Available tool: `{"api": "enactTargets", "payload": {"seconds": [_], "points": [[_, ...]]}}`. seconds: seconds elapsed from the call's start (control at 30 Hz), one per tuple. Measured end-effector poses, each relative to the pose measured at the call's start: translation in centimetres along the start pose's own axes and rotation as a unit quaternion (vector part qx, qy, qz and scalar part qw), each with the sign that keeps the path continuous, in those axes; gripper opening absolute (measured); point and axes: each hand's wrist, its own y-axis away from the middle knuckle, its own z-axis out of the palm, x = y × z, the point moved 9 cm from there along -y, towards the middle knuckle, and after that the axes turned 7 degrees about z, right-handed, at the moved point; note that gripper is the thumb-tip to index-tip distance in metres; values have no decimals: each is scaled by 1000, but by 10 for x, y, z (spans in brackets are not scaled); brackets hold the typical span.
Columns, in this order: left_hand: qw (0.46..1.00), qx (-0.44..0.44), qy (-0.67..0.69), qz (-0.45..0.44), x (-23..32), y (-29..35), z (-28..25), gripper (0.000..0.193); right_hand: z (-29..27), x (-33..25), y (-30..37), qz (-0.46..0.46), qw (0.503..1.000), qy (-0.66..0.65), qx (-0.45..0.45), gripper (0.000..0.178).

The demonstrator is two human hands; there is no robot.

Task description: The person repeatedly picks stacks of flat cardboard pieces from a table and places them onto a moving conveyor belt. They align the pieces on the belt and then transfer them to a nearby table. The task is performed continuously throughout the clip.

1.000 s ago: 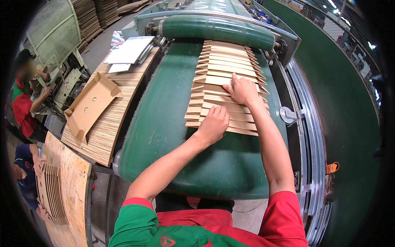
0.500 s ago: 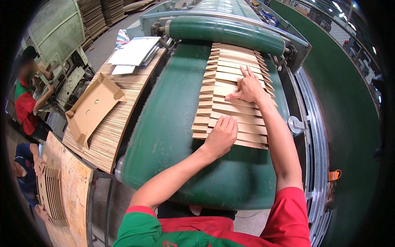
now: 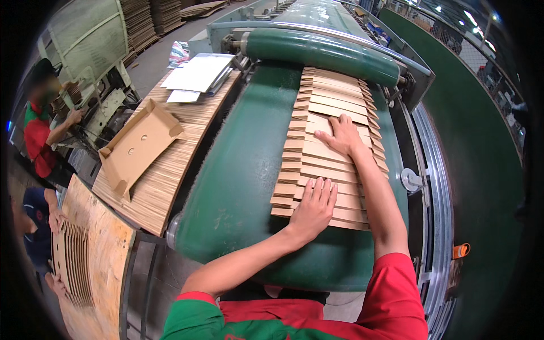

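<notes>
A long row of overlapping folded brown cardboard pieces (image 3: 331, 164) lies on the green conveyor belt (image 3: 235, 170), its far end reaching the green roller (image 3: 323, 54). Flat on the near part of the row rests my left hand (image 3: 313, 209), fingers stretched out side by side. Farther up, my right hand (image 3: 343, 136) lies on top of the pieces, its thumb apart from the fingers. Neither hand grips a piece. Some of each piece is hidden under the one overlapping it.
Left of the belt, a table (image 3: 175, 127) bears an open cardboard tray (image 3: 141, 144) and white sheets (image 3: 198, 72). Two people work at far left, one beside a board (image 3: 105, 238) with stacked cardboard pieces (image 3: 76, 263). Metal rails (image 3: 433, 187) line the right side.
The row's near end now lies closer to me on the belt. Both hands have come nearer with it. My left fingers, curled before, are now stretched out. The view has shifted slightly.
</notes>
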Motion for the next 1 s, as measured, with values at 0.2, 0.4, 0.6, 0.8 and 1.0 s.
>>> {"api": "enactTargets", "payload": {"seconds": [0.2,0.4,0.6,0.8,1.0], "points": [[999,-9,-44,-8,19,26,-3,55,19,-15,28,18,998,11,-58,106],[997,-57,-15,-46,97,123,-97,54,2,-82,163,-15,997,5,-70,102],[995,-50,-39,-83,131,158,-172,49,-39,-144,256,-51,986,40,-154,107],[989,-114,40,-84,76,71,-200,43,-87,-156,208,-19,929,88,-358,120],[993,-31,-44,-104,-17,-3,-222,107,-123,-135,129,-91,902,-20,-423,90]]}}
